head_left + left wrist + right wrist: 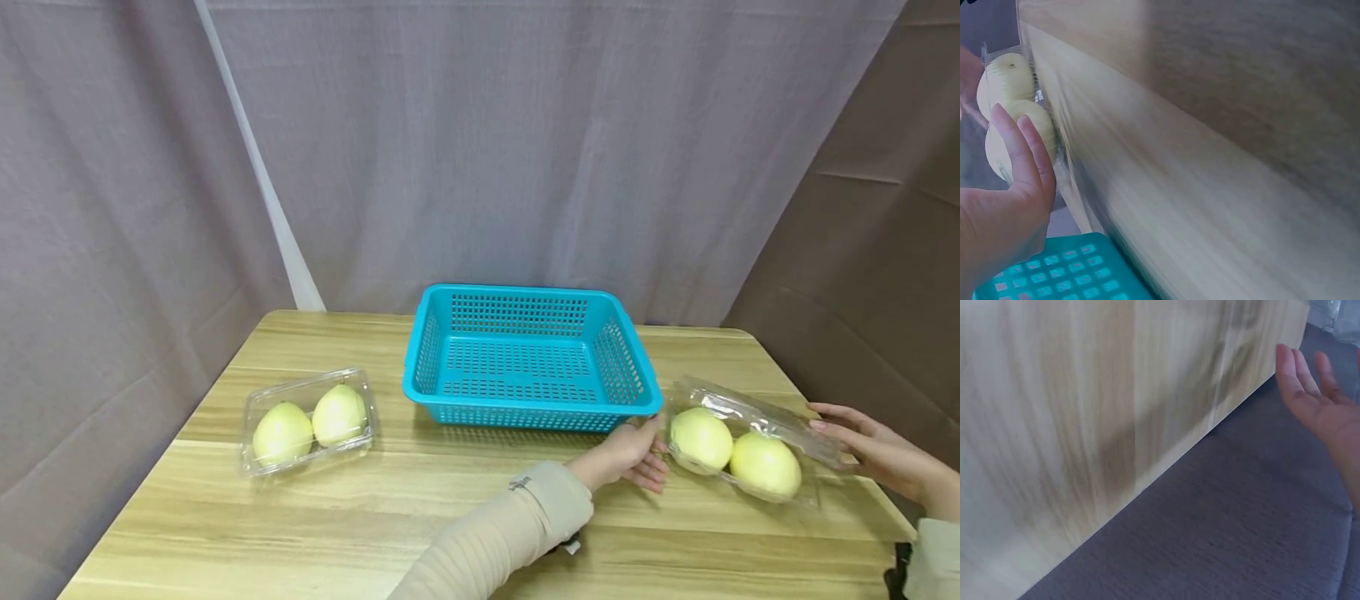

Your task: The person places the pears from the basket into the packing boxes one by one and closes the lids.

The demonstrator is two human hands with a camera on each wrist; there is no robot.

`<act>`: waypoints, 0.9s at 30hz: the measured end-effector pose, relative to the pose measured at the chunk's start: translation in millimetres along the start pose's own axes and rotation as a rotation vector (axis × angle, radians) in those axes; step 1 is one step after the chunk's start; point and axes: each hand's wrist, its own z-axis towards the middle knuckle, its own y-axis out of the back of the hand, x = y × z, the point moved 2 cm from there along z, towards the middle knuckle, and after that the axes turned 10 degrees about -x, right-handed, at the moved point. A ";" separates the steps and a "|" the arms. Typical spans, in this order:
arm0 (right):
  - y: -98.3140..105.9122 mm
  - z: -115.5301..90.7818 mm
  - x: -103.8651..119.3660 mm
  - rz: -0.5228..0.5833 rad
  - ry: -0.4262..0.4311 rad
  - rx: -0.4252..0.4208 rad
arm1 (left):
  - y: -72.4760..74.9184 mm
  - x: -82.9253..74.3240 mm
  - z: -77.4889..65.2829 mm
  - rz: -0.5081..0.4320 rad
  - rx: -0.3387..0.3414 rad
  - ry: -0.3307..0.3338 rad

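Note:
A clear plastic box (738, 402) on the right holds two round, pale yellow-green fruits (765, 465), pear-like in look. At its left end is my left hand (633, 454), with straight fingers. In the left wrist view these fingers (1019, 150) overlap the nearer fruit (1047, 128). My right hand (881, 454) reaches to the box's right end, fingertips right at the plastic. The right wrist view shows that hand (1322, 403) with its fingers extended, below a corner of clear plastic (1347, 322).
A turquoise basket (525, 408) with perforated walls stands at the back middle, its front right corner close to my left hand. On the left of the wooden table (330, 533) lies another clear box (258, 408) with two similar fruits. Grey curtains (487, 150) hang behind.

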 end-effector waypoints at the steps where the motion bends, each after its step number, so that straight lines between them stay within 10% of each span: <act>1: -1.0 -0.6 0.0 0.001 -0.021 0.033 | -0.3 -0.7 -0.2 0.000 -0.002 0.000; 27: -7.6 -10.8 -4.8 0.013 -0.328 0.321 | -11.8 -8.3 -3.6 0.084 -0.158 0.041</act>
